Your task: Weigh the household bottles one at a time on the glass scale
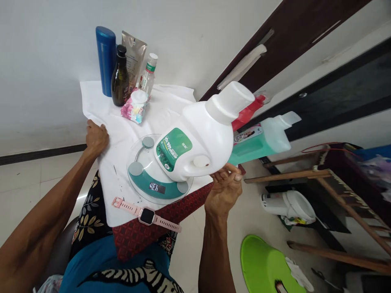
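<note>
A large white detergent bottle (201,122) with a green label stands on a round glass scale (142,185), whose display is lit. My left hand (97,138) is closed over the left edge of the table's white cloth (114,162). At the table's right side, my right hand (224,187) has its fingers curled close to the base of the white bottle; whatever they hold is hidden. A pink-strapped smartwatch (147,215) lies at the near edge. Behind the white bottle are a green-liquid bottle (259,142) and a red bottle (246,116), both partly covered.
A blue bottle (106,61), dark pump bottle (120,79), silver tube (133,55), clear bottle (148,75) and wipes pack (136,106) stand at the back left. On the right are a wooden frame (287,175), a white bucket (288,205) and a green tub (259,264).
</note>
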The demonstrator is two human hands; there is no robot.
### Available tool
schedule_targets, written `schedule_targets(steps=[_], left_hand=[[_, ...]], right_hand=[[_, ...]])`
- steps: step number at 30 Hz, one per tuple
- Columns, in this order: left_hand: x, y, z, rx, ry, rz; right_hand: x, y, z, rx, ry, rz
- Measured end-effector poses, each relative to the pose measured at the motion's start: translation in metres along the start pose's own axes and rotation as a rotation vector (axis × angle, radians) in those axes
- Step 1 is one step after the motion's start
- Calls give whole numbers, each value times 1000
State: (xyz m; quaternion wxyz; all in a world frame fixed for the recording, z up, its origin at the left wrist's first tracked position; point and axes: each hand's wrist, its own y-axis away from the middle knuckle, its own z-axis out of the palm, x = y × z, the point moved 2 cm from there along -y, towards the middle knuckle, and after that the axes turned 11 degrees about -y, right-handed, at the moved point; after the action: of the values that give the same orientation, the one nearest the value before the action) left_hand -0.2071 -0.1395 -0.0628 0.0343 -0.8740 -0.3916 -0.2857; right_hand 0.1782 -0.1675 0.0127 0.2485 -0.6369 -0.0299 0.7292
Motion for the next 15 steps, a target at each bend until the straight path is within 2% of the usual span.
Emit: schedule_targets(steps=[3,6,8,11,15], left_hand=[[6,6,-6,-7,-47,-80],[11,8,-10,-10,-77,-108],[12,7,-11,-3,-93,-117],[13,3,-8,11,-137,-121],[9,-7,0,58,-184,-134]], right_hand=[[-10,-3,16,-140,-68,94],[-16,-10,32,-331,-98,217],[-18,-14,40,-396,-140,307],[-22,-20,51,-369,-219,370],[-27,-36,67,-206,-277,357]])
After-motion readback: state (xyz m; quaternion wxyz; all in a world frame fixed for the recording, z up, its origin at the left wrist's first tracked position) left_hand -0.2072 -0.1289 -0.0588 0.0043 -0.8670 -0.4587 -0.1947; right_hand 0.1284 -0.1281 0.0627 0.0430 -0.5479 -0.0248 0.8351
